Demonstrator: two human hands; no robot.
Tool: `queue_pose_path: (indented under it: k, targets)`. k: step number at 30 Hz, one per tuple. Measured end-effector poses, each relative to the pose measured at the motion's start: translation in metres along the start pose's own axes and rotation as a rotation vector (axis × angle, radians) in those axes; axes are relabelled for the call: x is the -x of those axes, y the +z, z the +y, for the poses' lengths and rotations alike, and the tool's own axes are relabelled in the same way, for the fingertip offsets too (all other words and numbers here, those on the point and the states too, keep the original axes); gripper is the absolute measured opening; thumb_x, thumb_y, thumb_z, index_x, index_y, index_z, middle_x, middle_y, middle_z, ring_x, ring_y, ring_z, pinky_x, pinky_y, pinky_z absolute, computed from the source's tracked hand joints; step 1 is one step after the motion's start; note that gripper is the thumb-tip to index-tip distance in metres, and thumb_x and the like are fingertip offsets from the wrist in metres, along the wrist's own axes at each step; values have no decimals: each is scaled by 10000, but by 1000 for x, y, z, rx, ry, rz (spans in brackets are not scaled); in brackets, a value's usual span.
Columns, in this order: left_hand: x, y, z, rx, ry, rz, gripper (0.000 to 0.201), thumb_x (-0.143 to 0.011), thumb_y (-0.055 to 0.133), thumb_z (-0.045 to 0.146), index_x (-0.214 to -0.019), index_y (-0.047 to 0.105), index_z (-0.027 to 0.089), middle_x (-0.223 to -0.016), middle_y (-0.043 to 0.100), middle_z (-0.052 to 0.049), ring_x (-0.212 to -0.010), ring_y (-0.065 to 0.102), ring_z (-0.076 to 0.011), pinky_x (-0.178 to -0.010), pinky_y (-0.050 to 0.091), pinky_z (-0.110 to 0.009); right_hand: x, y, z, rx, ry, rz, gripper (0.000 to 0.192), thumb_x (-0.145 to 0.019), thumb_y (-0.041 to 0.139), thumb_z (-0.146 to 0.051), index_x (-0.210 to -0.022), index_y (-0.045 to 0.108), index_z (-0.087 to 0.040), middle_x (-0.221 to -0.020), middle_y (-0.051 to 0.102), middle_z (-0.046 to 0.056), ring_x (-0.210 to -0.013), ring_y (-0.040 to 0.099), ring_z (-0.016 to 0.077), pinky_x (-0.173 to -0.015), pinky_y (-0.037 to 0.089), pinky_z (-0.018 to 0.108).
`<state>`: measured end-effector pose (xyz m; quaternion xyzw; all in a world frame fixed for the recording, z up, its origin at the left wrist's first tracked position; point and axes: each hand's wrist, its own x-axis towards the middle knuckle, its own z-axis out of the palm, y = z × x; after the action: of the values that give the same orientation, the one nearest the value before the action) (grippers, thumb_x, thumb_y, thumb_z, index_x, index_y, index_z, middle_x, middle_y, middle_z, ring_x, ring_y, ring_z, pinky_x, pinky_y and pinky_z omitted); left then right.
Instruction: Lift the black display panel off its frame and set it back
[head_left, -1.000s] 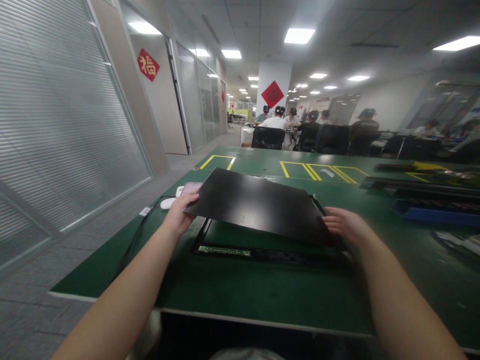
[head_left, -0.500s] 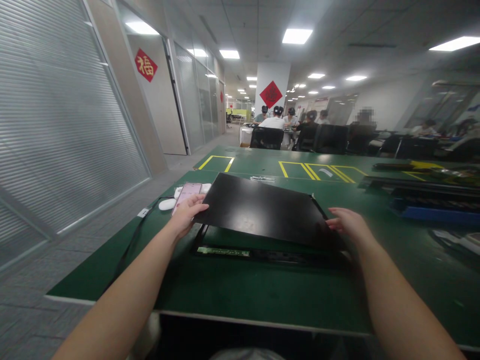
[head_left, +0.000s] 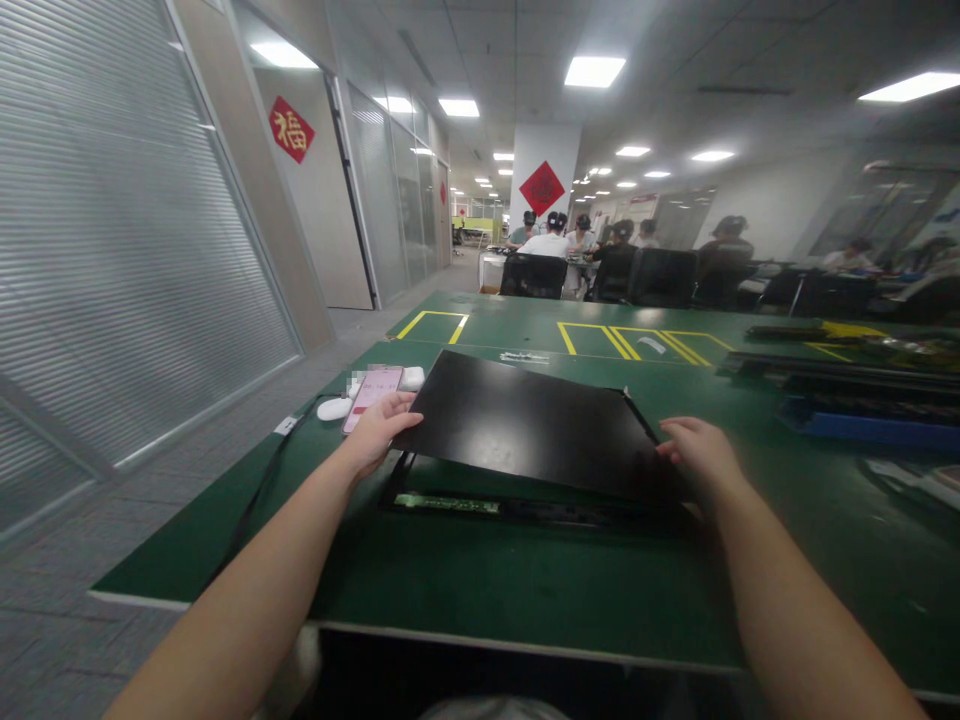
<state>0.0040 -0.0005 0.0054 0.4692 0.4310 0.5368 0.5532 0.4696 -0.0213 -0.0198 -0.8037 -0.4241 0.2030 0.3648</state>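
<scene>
Left hand (head_left: 379, 432) grips left edge of black panel (head_left: 525, 425); right hand (head_left: 701, 455) grips right edge, panel tilted above frame (head_left: 480, 505) on green table (head_left: 487, 590).

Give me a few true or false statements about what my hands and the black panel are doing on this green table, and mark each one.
1. Both hands hold the black panel by its side edges. True: left hand, right hand.
2. The panel lies flat inside the black frame. False: its near edge is raised above the frame.
3. A pink phone lies just beyond the left hand. True.
4. The table has red floor markings. False: its marked lines are yellow.
5. The white mouse sits on the panel. False: it rests on the table, left of the phone.
</scene>
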Motion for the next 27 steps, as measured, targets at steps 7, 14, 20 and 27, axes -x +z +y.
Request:
queue_pose_path:
  k: [7, 14, 20, 27]
  targets:
    - [-1, -1, -2, -24, -19, -12, 409, -537, 792, 157, -906, 618, 150, -795, 741, -23, -633, 671, -152, -557, 498, -238, -1, 1, 3, 63, -23, 6, 382, -750, 529, -394, -1041, 661, -185, -723, 726, 69, -551, 611, 178, -538, 424, 287]
    - [-1, -1, -3, -32, -31, -4, 377, -562, 775, 144, -904, 617, 150, -793, 738, -16, -639, 670, -136, -572, 503, -224, -2, 2, 4, 95, -44, 14, 364, -752, 524, -399, -1032, 661, -211, -728, 726, 56, -560, 623, 184, -526, 419, 284]
    - [-2, 0, -4, -11, -30, -22, 374, -573, 771, 131, -915, 619, 149, -787, 739, -12, -633, 669, -127, -555, 500, -209, -1, 0, 3, 117, -52, 9, 371, -749, 530, -387, -1033, 662, -189, -727, 728, 68, -552, 619, 182, -538, 429, 288]
    - [-4, -4, -9, -11, -26, -56, 396, -579, 795, 152, -935, 623, 152, -840, 751, -31, -660, 682, -143, -578, 518, -229, 2, 0, 0, 150, -32, 17, 366, -746, 526, -377, -1030, 669, -195, -749, 732, 74, -576, 629, 193, -524, 421, 287]
